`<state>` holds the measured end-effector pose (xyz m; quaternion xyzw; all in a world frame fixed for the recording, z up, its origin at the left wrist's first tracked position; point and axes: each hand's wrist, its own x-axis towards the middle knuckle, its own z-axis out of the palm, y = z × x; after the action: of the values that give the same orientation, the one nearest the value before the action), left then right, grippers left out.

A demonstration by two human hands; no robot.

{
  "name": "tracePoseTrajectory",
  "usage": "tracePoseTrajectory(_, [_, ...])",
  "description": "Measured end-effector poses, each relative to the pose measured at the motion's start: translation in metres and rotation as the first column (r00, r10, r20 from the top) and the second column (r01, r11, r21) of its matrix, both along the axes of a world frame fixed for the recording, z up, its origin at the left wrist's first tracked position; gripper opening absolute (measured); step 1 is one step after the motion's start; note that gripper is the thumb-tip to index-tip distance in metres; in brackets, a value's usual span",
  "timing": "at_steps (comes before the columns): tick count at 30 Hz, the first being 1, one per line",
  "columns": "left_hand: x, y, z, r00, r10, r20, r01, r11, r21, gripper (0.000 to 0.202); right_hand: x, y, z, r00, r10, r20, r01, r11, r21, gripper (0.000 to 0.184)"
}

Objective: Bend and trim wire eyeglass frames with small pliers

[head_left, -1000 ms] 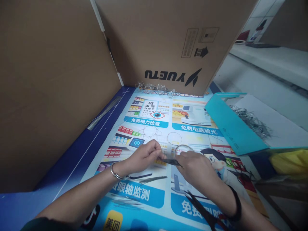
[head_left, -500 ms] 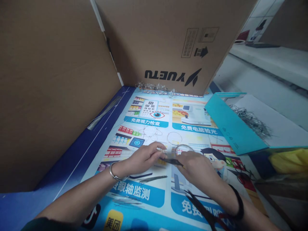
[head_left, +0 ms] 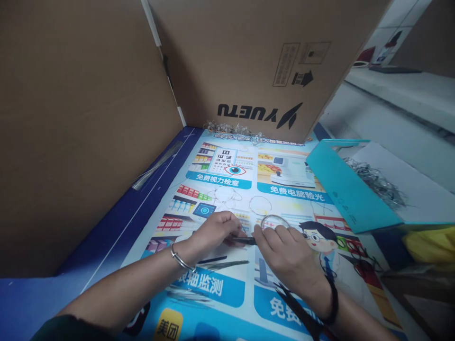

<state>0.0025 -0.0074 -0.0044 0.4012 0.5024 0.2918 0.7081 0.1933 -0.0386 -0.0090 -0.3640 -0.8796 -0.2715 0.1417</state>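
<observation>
My left hand and my right hand meet over a printed blue poster mat. Both pinch a thin dark strip, like a spectacle temple arm, held level between them. A round wire lens rim shows just above my right fingers, and I cannot tell whether it joins the strip. More thin wire frames lie on the mat beyond my hands. A silver bangle circles my left wrist, a black band my right.
Tall cardboard sheets wall the left and back. A teal box lid at right holds a heap of metal parts. Loose dark temple arms lie near my left wrist. Black scissors-like handles sit under my right forearm. Something yellow at far right.
My right hand has turned and slid a little left, bringing the dark strip closer to my left fingers. The view shifted slightly.
</observation>
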Motion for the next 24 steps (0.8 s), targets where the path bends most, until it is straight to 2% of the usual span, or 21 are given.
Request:
tracePoseTrajectory(3, [0.0035,-0.0027,-0.0006,1.0,0.023,0.018,-0.023,0.999,-0.03,0.021,-0.0011,-0.0002,0.0011,1.0,0.001,0.001,-0.001,1.0,0.02,0.022])
tracePoseTrajectory(10, [0.0058,-0.0057,-0.0024,0.997,0.062,0.054,-0.061,0.998,-0.008,0.021,-0.0004,0.0011,-0.0034,1.0,0.008,0.0,-0.008,1.0,0.029,0.022])
tracePoseTrajectory(14, [0.0052,-0.0044,-0.0037,0.996,0.072,0.045,-0.071,0.997,-0.017,0.02,0.0002,0.0021,-0.0045,1.0,0.015,-0.005,-0.015,0.999,0.029,0.022])
tracePoseTrajectory(20, [-0.0006,0.0021,-0.0022,0.996,0.084,0.014,-0.085,0.993,0.078,0.019,0.006,0.0014,0.0001,0.998,0.052,-0.041,-0.05,0.998,0.035,0.02])
tracePoseTrajectory(24, [0.0011,0.002,-0.0004,0.998,0.067,0.006,-0.067,0.997,0.044,0.019,0.0065,0.0009,0.0009,0.999,0.03,-0.024,-0.03,0.999,0.01,0.023])
